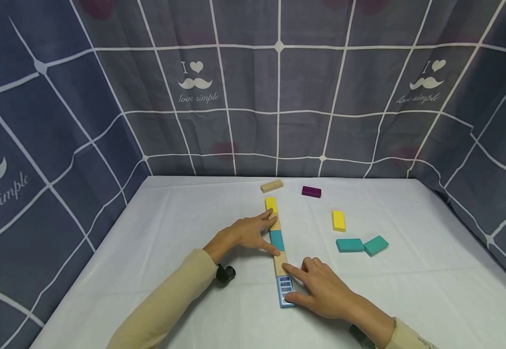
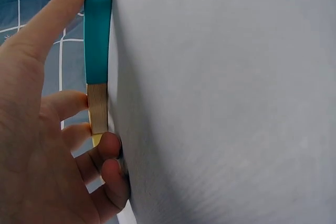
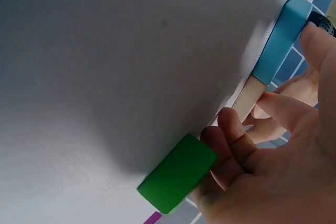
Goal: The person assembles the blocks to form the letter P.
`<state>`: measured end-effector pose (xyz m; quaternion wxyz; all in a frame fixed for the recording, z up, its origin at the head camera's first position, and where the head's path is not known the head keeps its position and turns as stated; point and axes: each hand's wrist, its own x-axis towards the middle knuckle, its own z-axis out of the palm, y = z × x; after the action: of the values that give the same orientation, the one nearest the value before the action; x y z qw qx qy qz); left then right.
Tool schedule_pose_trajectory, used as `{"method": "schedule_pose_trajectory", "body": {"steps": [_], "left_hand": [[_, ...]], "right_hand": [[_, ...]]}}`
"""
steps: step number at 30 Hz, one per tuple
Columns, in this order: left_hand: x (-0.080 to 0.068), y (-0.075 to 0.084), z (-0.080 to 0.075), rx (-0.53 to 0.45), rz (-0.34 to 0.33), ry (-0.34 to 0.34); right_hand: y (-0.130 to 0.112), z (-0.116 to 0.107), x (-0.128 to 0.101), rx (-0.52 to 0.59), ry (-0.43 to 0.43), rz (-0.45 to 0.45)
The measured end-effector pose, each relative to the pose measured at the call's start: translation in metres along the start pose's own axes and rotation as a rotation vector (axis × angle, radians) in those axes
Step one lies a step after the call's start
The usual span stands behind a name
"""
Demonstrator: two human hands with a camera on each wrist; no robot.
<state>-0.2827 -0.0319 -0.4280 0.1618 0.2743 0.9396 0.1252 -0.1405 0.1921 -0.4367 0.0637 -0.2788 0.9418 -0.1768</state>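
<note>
A row of flat blocks lies end to end on the white table point(image 1: 183, 232): yellow point(image 1: 270, 203), wood point(image 1: 276, 224), teal point(image 1: 276, 240), wood point(image 1: 280, 261) and a blue patterned one point(image 1: 285, 291) nearest me. My left hand point(image 1: 263, 232) lays straight fingers along the row's left side, touching the teal block point(image 2: 97, 40) and the far wood block point(image 2: 97, 111). My right hand point(image 1: 298, 285) touches the right side, index finger on the near wood block point(image 3: 247, 98) and thumb against the blue block point(image 3: 281, 40).
Loose blocks lie to the right and behind: a wooden one point(image 1: 272, 185), a purple one point(image 1: 311, 192), a yellow one point(image 1: 338, 220) and two teal ones point(image 1: 350, 245) point(image 1: 376, 245). A green-looking block point(image 3: 178, 174) shows beside my right fingers. Checked cloth walls enclose three sides.
</note>
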Motion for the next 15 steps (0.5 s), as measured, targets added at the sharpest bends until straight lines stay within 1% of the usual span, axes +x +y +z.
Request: {"method": "schedule_pose_trajectory", "body": {"steps": [5, 9, 12, 15], "left_hand": [[0.0, -0.001, -0.001, -0.011, 0.004, -0.002], [0.0, -0.001, -0.002, -0.021, 0.006, -0.008], [0.0, -0.001, -0.003, -0.019, 0.004, -0.014], [0.001, -0.002, -0.002, -0.012, 0.007, -0.011]], "right_hand": [[0.001, -0.007, 0.003, 0.064, 0.016, -0.016], [0.005, -0.017, 0.011, 0.106, 0.069, -0.022], [0.01, -0.028, 0.026, 0.099, 0.142, -0.037], [0.019, -0.038, 0.049, 0.088, 0.234, -0.051]]}}
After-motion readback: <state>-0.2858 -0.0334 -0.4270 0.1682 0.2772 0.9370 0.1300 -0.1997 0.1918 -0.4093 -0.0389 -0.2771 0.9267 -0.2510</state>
